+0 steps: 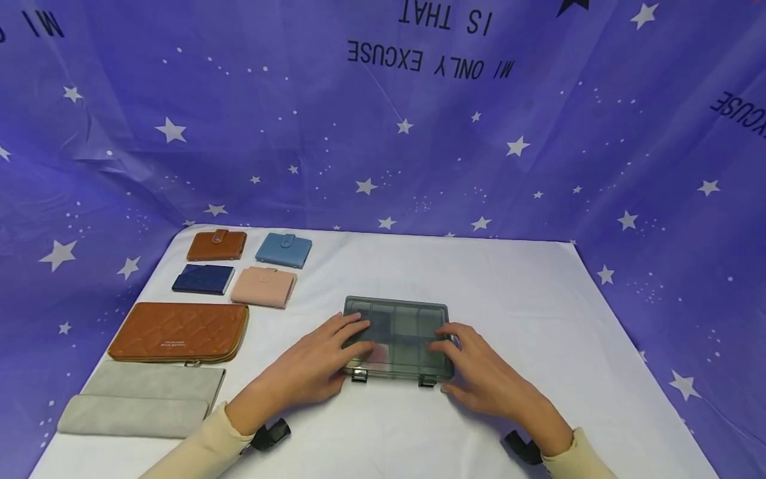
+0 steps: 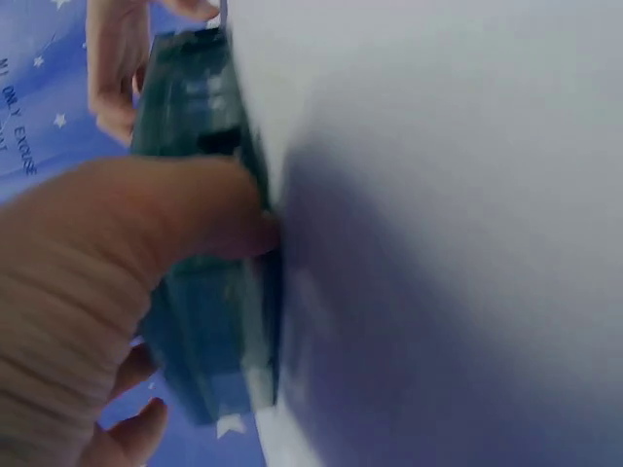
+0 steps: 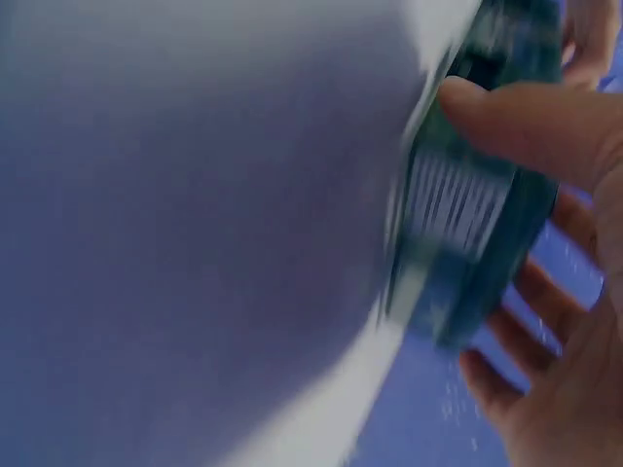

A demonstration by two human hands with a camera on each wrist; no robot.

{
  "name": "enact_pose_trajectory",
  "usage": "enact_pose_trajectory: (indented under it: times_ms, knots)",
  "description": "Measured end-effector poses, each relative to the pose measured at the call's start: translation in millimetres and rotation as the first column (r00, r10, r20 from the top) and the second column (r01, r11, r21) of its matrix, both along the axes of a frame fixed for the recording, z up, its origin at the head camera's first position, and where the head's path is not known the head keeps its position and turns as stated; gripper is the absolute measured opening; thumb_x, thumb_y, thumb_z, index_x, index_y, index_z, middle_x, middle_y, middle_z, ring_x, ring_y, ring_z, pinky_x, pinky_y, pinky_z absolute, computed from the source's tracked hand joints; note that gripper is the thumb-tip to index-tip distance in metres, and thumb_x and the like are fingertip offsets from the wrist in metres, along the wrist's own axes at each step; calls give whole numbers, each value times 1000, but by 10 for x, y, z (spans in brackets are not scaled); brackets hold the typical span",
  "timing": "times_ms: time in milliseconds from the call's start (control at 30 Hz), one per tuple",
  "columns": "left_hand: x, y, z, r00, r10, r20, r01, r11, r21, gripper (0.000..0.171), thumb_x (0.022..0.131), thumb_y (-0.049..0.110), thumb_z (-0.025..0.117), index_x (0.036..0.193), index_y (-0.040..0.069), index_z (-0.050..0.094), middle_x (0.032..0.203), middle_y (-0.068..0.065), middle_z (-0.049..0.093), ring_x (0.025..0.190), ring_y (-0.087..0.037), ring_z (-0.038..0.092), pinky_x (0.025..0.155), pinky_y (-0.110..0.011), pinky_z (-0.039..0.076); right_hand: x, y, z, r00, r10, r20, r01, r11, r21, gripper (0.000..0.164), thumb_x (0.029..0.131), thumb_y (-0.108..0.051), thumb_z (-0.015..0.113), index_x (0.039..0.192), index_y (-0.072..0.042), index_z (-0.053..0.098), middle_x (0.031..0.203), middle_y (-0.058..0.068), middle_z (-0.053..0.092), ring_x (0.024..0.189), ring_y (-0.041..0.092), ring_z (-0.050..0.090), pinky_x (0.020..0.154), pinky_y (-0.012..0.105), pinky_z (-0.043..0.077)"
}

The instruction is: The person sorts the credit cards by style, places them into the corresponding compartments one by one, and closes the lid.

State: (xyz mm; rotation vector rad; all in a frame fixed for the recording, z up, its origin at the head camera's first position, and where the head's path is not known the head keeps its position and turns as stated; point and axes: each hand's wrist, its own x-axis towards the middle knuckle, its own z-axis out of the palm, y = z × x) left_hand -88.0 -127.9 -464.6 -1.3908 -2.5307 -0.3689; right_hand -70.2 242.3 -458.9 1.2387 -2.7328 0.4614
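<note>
A translucent dark grey-green plastic compartment box (image 1: 409, 329) with a closed lid lies flat in front of me, its two black latches (image 1: 359, 376) facing me. My left hand (image 1: 326, 356) grips its left end, fingertips on the lid and thumb at the near corner. At the opposite end my right hand (image 1: 479, 366) holds it the same way. In the left wrist view the thumb presses the side of the box (image 2: 209, 331). The right wrist view shows a barcode label (image 3: 458, 204) on the box's end, beside the right thumb. Dividers and some reddish content show faintly through the lid.
On the left of the white table (image 1: 526, 293) lie a brown card wallet (image 1: 217, 246), a blue one (image 1: 284, 251), a navy one (image 1: 203, 279) and a pink one (image 1: 263, 288). Nearer are a brown quilted zip wallet (image 1: 179, 331) and a grey folded wallet (image 1: 137, 402). A purple star-print curtain (image 1: 335, 146) surrounds the table.
</note>
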Motion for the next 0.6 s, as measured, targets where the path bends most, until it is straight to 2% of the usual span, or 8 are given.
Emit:
enact_pose_trajectory:
  times_ms: [167,300,433,500,600]
  knots:
    - [25,34,-44,999,2,-42,0,999,44,60,84,17,90,138,17,64,155,-20,55,147,-39,50,108,-48,54,-20,-138,-39,999,-3,-38,3,1000,-8,70,79,-13,96,138,-16,58,148,16,50,143,36,46,110,56,45]
    - [7,27,-20,1000,4,-8,-3,999,36,61,86,24,91,139,20,64,157,-18,54,149,-35,48,107,-47,54,-52,-126,-49,999,6,-50,-6,1000,-9,76,75,-20,101,139,-17,59,146,11,51,141,34,47,110,55,45]
    - [-18,-4,3,999,-2,50,0,999,32,60,90,41,89,142,21,65,160,-15,52,150,-33,48,113,-47,50,-100,-37,-48,999,35,3,-35,999,-33,79,75,-35,100,143,-21,62,150,6,50,143,29,46,110,52,46]
    - [-28,-19,6,997,-9,71,6,999,45,60,92,48,85,143,21,67,160,-15,53,150,-33,48,116,-48,47,-122,17,-45,997,51,50,-48,997,-60,76,79,-39,97,145,-23,63,154,3,50,146,26,45,111,50,47]
    - [-45,-39,1,996,-31,85,23,996,90,57,95,51,81,141,19,69,158,-15,54,148,-33,49,117,-50,46,-147,84,-47,993,86,84,-78,992,-97,66,88,-39,90,147,-25,64,157,2,51,148,25,45,113,49,46]
